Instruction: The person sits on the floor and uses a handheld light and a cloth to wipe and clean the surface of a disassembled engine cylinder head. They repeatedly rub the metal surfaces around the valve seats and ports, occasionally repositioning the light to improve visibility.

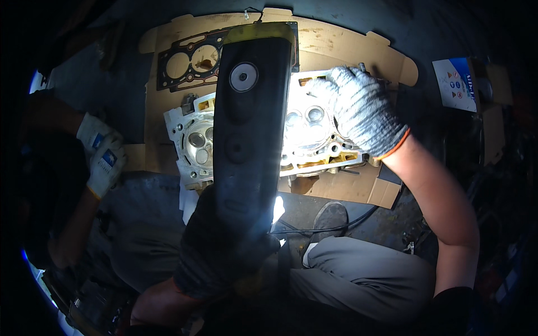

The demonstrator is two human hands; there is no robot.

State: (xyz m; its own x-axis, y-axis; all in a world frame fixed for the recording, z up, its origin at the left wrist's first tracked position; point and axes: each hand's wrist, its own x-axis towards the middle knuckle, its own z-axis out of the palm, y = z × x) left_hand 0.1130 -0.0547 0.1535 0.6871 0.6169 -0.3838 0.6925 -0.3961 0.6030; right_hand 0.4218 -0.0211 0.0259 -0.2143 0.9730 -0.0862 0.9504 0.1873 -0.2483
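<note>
My left hand (216,252), in a dark glove, is wrapped round the lower end of a long black work light (249,129) with a yellow top. The light stands close to the camera and hides the middle of a metal cylinder head (193,126). Its beam falls brightly on the right part of the cylinder head, where round valves show. My right hand (364,112), in a grey knit glove with an orange cuff, is closed over the far right end of the cylinder head. Its fingertips are partly hidden.
Flattened cardboard (330,47) lies under the cylinder head. A head gasket (185,64) rests on its far left part. At left, another person's gloved hands (103,148) are held together. An open box (457,84) stands at right. A black cable (347,227) crosses the floor near my shoe.
</note>
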